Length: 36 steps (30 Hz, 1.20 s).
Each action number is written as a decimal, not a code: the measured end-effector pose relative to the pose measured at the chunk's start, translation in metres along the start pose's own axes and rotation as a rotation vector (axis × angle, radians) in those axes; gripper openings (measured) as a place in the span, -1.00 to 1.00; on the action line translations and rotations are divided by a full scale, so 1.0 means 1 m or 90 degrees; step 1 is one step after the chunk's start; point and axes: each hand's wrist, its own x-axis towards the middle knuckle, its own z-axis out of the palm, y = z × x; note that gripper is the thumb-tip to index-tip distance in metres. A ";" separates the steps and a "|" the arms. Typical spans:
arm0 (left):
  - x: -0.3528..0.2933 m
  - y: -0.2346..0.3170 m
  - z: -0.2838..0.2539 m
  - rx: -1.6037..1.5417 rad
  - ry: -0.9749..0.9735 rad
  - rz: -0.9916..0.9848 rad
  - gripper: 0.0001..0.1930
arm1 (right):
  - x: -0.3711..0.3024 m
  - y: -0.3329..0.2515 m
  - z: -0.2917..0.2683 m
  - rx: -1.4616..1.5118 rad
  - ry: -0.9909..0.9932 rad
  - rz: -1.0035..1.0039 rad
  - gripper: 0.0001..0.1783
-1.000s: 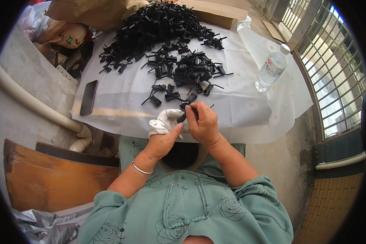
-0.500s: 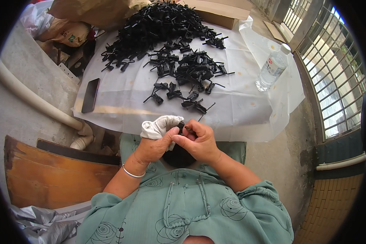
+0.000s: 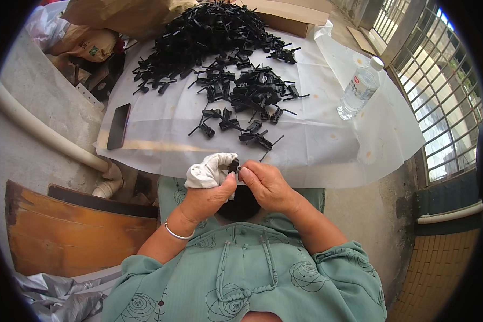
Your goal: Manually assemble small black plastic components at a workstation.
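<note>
Head view: left hand, fingers in white cloth, pinches black part against thumb; right hand fingers nearly together at part's right side, hold unclear; pile beyond both.

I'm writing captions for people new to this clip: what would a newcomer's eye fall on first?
Most likely the big heap of black parts across the far side of the white-covered table. Next, at the near edge, the white cloth on the left hand, which holds a small black part beside the right hand.
</note>
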 end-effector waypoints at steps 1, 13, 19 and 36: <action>0.000 -0.001 0.001 0.000 0.000 -0.001 -0.68 | 0.001 -0.003 0.000 -0.019 -0.031 -0.007 -0.73; 0.002 -0.009 0.004 0.384 0.104 0.310 -0.72 | -0.004 0.026 0.033 0.158 0.030 0.103 -0.72; 0.010 -0.022 -0.002 0.359 0.083 0.328 -0.70 | -0.001 0.022 0.021 0.098 0.063 0.056 -0.76; 0.003 0.004 -0.004 -0.007 -0.148 -0.018 -0.67 | 0.006 0.003 -0.008 0.037 -0.042 0.119 -0.79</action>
